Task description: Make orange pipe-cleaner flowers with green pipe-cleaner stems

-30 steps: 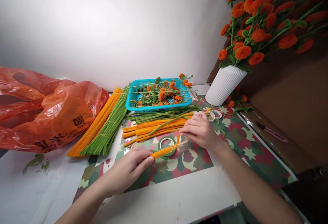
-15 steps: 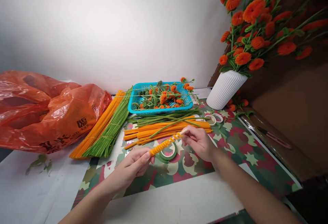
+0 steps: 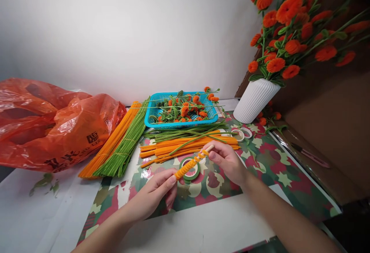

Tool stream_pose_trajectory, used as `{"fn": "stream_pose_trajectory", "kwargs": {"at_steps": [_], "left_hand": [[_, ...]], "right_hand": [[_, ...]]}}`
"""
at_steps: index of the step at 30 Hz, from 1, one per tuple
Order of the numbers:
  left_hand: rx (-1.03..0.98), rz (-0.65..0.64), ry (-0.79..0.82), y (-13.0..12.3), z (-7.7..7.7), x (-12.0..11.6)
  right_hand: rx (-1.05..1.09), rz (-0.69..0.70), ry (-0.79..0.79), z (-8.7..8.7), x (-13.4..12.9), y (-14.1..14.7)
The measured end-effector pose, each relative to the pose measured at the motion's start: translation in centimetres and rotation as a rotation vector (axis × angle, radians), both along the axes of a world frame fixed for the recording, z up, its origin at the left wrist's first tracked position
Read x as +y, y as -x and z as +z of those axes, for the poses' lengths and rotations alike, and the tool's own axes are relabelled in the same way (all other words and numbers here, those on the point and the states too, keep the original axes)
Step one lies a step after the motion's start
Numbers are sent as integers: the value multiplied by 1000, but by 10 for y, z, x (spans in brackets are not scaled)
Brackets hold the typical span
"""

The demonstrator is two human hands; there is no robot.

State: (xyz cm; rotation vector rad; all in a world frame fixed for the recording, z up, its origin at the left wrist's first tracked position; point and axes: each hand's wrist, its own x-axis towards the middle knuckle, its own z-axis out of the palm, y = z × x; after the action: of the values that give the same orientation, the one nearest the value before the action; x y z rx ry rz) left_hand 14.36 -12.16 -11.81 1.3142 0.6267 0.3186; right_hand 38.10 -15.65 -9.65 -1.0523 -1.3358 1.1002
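Observation:
A pale thin stick [image 3: 212, 147] slants up to the right between my hands, with an orange-yellow pipe cleaner [image 3: 189, 165] coiled around it. The coils lie tight at the lower end and looser near the tip. My left hand [image 3: 157, 191] pinches the lower end between thumb and fingers. Up at the tip, the closed fingers of my right hand [image 3: 227, 162] hold the pipe cleaner where its upper turns end; the exact grip is partly hidden. Behind the coil, a roll of green tape [image 3: 197, 172] lies on the mat.
Loose orange pipe cleaners [image 3: 173, 149] and green ones [image 3: 162, 135] lie before a blue basket [image 3: 148, 123] of small orange flowers. Bundled stems [image 3: 124, 152] and an orange plastic bag [image 3: 78, 129] are left. A white vase [image 3: 256, 100] stands right, near white tape rolls [image 3: 245, 132].
Both hands have shifted slightly right, and my left hand is a little lower. The stick is steeper, and more of its bare tip shows beside my right fingers.

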Motion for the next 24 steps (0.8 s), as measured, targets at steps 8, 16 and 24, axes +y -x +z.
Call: {"fn": "stream_pose_trajectory", "kwargs": {"at_steps": [8,16,24], "left_hand": [[25,25,-18,-2,-1,1],[4,1,8,0,-4,0],[-99,-67,208,3,-2,2]], "right_hand": [[86,-81,85,-2,3,3],[50,19,169,-14,-4,16],[20,194,103,-4,-1,-1]]}}
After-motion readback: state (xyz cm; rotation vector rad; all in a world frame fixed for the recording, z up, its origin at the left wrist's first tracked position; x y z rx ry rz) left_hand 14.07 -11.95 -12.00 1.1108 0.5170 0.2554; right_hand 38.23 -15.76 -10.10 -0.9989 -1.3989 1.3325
